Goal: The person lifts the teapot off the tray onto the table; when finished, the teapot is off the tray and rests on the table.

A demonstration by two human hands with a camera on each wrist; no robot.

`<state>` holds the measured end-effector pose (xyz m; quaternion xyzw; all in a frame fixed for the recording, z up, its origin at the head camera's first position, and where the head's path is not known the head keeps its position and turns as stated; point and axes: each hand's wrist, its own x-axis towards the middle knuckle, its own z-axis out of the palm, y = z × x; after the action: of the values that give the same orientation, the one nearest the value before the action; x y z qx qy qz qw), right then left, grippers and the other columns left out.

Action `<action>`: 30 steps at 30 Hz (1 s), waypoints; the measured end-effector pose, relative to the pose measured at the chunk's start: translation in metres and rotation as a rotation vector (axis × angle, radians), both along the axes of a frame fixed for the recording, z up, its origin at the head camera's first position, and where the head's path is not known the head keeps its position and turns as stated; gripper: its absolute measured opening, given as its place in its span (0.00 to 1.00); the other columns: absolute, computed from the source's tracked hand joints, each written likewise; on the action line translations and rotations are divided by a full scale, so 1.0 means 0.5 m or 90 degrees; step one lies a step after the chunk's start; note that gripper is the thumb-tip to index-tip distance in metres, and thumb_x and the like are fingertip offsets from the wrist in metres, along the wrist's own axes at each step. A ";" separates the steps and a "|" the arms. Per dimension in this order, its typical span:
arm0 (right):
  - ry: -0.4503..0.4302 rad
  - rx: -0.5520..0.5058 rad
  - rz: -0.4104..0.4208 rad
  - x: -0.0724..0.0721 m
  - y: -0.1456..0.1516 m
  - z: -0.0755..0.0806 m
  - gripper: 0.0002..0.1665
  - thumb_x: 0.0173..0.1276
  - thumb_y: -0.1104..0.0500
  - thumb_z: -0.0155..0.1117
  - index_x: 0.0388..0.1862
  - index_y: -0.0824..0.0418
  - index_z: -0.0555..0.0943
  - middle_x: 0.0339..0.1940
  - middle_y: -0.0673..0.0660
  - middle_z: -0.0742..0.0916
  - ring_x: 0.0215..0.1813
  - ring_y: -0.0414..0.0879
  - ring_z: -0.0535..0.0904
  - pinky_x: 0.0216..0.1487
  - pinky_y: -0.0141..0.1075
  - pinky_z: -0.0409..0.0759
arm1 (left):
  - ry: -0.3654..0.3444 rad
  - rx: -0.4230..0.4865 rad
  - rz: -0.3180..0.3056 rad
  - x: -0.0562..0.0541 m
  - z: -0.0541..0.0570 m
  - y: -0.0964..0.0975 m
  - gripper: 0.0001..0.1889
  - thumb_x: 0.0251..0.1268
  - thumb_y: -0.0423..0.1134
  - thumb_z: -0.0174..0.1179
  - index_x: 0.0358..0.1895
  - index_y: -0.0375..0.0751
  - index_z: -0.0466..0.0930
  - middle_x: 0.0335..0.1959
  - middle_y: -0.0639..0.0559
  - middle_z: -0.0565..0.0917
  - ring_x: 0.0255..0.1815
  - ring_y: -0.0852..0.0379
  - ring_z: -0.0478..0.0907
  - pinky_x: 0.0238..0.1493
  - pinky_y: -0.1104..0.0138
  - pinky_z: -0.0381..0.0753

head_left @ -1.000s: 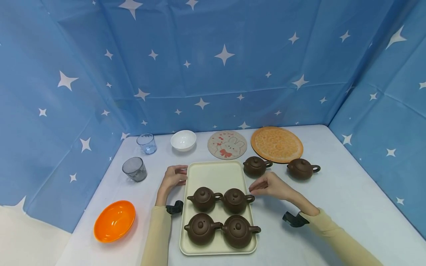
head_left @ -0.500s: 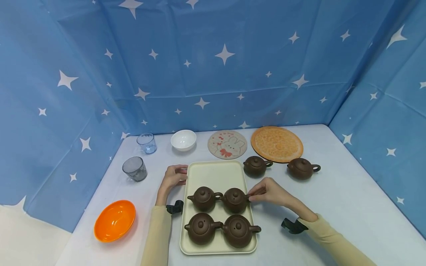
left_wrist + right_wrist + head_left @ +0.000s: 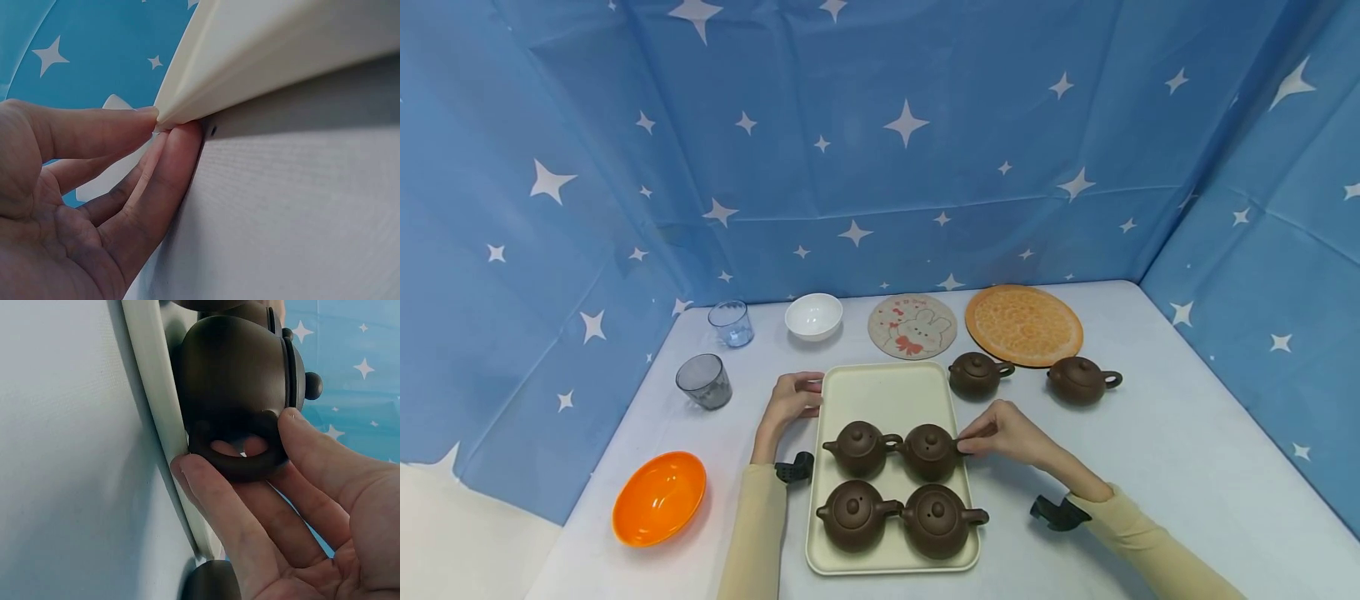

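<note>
A cream rectangular tray (image 3: 887,392) bears several dark brown teapots in two rows. My left hand (image 3: 790,404) pinches the tray's left edge; in the left wrist view the thumb lies at the rim (image 3: 181,100) and a finger sits beneath it. On the other side, my right hand (image 3: 1011,437) holds the loop handle (image 3: 240,467) of the upper right teapot (image 3: 929,452). Its thumb is at the handle's top and the other fingers are around the loop. That teapot stands upright on the tray, its handle over the tray's right edge. The front right teapot (image 3: 936,521) sits just below.
Two more teapots, one near (image 3: 976,377) and one farther right (image 3: 1078,382), stand beyond the right hand. Behind lie a rabbit mat (image 3: 912,327) and an orange mat (image 3: 1024,325). Leftward are a white bowl (image 3: 813,317), blue glass (image 3: 731,323), grey glass (image 3: 703,382) and orange bowl (image 3: 658,500).
My right hand has moved slightly down and left to the upper right teapot's handle and taken hold of it. The left hand, tray and teapots have stayed where they were.
</note>
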<state>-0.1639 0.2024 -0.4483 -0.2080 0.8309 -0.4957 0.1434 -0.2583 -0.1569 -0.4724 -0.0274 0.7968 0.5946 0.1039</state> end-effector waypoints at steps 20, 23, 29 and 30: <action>0.035 -0.029 0.047 -0.014 0.044 0.032 0.10 0.60 0.65 0.68 0.38 0.71 0.87 0.34 0.62 0.89 0.35 0.45 0.87 0.38 0.32 0.85 | 0.005 0.002 -0.002 -0.002 -0.006 -0.002 0.26 0.52 0.21 0.58 0.59 0.28 0.75 0.44 0.34 0.79 0.31 0.56 0.81 0.33 0.64 0.87; 0.043 -0.017 0.057 -0.017 0.070 0.044 0.10 0.61 0.64 0.67 0.38 0.70 0.87 0.34 0.60 0.89 0.37 0.43 0.86 0.38 0.33 0.85 | 0.007 0.000 -0.002 -0.002 -0.006 -0.002 0.25 0.52 0.22 0.58 0.59 0.28 0.75 0.44 0.34 0.80 0.31 0.56 0.81 0.33 0.63 0.87; 0.056 -0.015 0.083 -0.015 0.138 0.062 0.10 0.62 0.66 0.65 0.40 0.72 0.86 0.36 0.61 0.89 0.38 0.42 0.86 0.39 0.32 0.85 | 0.004 -0.004 -0.001 -0.003 -0.005 -0.002 0.26 0.51 0.21 0.58 0.58 0.28 0.75 0.44 0.35 0.79 0.30 0.56 0.81 0.33 0.64 0.87; 0.057 -0.022 0.089 -0.014 0.151 0.064 0.10 0.62 0.67 0.65 0.40 0.73 0.86 0.36 0.61 0.89 0.38 0.42 0.86 0.39 0.33 0.85 | 0.005 -0.005 -0.001 -0.003 -0.005 -0.002 0.26 0.51 0.21 0.58 0.59 0.28 0.75 0.44 0.35 0.79 0.30 0.56 0.81 0.32 0.64 0.87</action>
<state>-0.1711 0.2781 -0.4165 -0.2899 0.8114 -0.4887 0.1367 -0.2598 -0.1579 -0.4747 -0.0249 0.7994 0.5916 0.1013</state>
